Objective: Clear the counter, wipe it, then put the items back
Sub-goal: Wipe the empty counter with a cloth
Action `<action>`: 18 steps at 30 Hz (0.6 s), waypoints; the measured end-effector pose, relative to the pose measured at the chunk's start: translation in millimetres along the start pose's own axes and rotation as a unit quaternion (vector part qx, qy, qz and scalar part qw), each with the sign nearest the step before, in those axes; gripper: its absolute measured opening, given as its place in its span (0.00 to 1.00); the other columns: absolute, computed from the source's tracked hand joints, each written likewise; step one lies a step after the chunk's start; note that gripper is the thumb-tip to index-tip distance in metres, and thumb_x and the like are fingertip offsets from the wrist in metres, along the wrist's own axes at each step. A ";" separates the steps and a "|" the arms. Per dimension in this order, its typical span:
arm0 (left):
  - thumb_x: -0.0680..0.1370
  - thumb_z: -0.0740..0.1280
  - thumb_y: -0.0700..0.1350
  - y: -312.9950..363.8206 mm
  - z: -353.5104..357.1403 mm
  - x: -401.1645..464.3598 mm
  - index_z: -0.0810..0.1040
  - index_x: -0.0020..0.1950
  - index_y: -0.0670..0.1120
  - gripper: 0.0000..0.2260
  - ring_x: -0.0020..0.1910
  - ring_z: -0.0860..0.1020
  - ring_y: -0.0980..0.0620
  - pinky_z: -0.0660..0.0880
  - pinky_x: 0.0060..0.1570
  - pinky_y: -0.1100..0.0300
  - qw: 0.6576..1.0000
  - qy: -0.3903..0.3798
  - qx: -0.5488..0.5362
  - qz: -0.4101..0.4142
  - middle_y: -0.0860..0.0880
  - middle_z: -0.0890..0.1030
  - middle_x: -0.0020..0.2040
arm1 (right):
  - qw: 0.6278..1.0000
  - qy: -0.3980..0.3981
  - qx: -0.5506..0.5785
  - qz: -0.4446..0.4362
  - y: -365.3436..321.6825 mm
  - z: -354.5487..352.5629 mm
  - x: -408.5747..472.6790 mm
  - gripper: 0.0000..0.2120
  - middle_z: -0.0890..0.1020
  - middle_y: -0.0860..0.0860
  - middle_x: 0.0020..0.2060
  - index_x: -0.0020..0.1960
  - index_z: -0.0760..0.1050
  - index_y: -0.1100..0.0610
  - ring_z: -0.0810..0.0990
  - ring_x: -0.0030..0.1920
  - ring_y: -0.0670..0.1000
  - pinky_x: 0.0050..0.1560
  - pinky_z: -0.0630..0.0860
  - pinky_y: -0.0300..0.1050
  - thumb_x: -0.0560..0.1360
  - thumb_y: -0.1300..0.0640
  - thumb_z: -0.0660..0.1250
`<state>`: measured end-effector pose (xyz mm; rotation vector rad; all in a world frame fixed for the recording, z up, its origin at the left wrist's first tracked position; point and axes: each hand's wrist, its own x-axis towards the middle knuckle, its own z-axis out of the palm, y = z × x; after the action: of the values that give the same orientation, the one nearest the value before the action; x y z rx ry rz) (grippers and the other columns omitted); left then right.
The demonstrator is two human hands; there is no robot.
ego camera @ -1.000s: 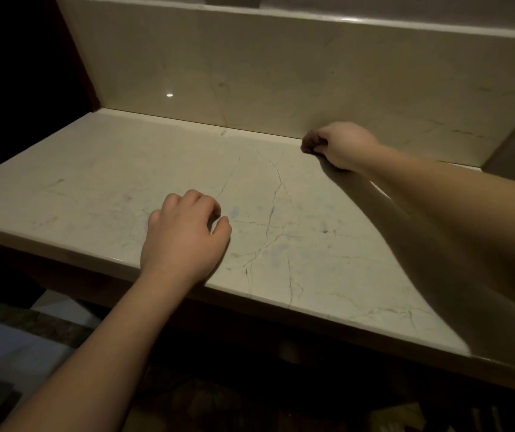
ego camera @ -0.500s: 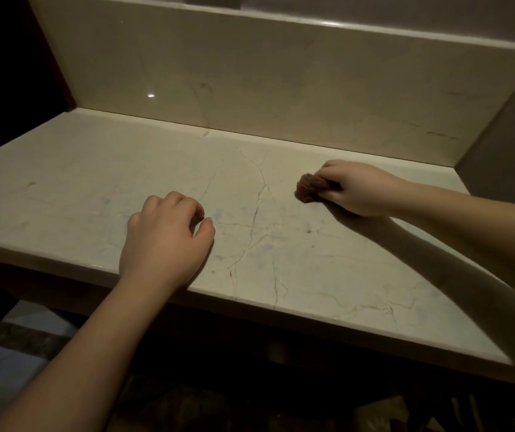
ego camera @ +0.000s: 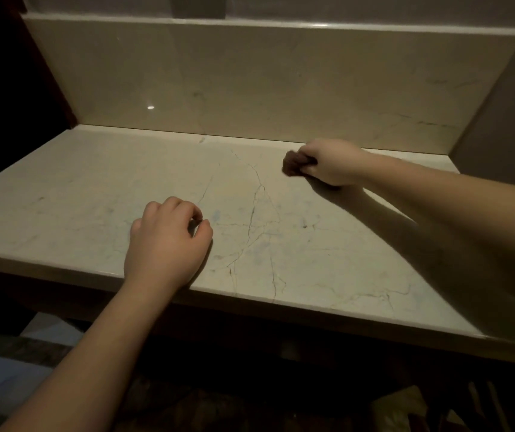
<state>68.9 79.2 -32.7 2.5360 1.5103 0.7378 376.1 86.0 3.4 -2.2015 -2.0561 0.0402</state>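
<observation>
Marble counter (ego camera: pixel 63 194) runs left to right. Right hand (ego camera: pixel 332 162) grips a dark cloth (ego camera: pixel 293 163) near the back wall — unwiped stone lies to its left. Left hand (ego camera: pixel 167 241) rests loosely curled at the front edge, holding nothing.

Dim room around me. Beige marble backsplash (ego camera: pixel 281 79) with small light glint (ego camera: pixel 150 107), grey wall (ego camera: pixel 505 120) at my right, dark floor (ego camera: pixel 218 406) below.

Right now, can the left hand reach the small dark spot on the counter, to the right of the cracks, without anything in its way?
Probably yes. The left hand rests near the front edge, holding nothing, and only bare counter lies between it and the dark spot. The right hand grips the cloth farther back.
</observation>
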 end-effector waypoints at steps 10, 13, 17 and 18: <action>0.78 0.59 0.51 -2.0 1.1 1.3 0.76 0.50 0.50 0.08 0.50 0.65 0.55 0.63 0.51 0.55 1.000 -0.005 0.007 0.011 0.53 0.76 0.53 | 0.998 0.002 -0.001 -0.057 -19.7 -1.3 -38.6 0.08 0.76 0.54 0.51 0.51 0.76 0.59 0.74 0.52 0.56 0.50 0.68 0.47 0.77 0.54 0.65; 0.78 0.59 0.51 -2.8 0.5 1.4 0.76 0.52 0.50 0.09 0.50 0.64 0.55 0.64 0.52 0.54 1.000 -0.010 0.003 0.015 0.53 0.76 0.54 | 1.000 -0.002 -0.028 0.000 -20.8 -1.3 -6.7 0.07 0.75 0.53 0.45 0.48 0.73 0.57 0.74 0.49 0.58 0.45 0.70 0.49 0.76 0.54 0.63; 0.78 0.59 0.51 -3.1 -1.2 0.6 0.76 0.53 0.49 0.10 0.50 0.63 0.55 0.63 0.51 0.54 1.000 -0.015 -0.006 0.020 0.52 0.75 0.54 | 0.999 -0.005 -0.022 0.025 -25.1 -0.9 0.9 0.10 0.75 0.52 0.42 0.46 0.72 0.57 0.73 0.46 0.56 0.40 0.65 0.46 0.76 0.50 0.65; 0.78 0.59 0.51 -3.2 -1.5 0.8 0.76 0.53 0.49 0.10 0.50 0.63 0.55 0.62 0.51 0.55 1.000 -0.016 -0.008 0.021 0.52 0.75 0.54 | 1.000 0.004 -0.004 0.025 -26.8 0.0 -5.3 0.10 0.74 0.51 0.41 0.45 0.71 0.57 0.73 0.46 0.56 0.40 0.63 0.46 0.76 0.50 0.66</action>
<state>66.0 81.2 -32.1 2.5616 1.4407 0.7075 349.1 82.4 6.0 -2.2530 -2.0008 0.0292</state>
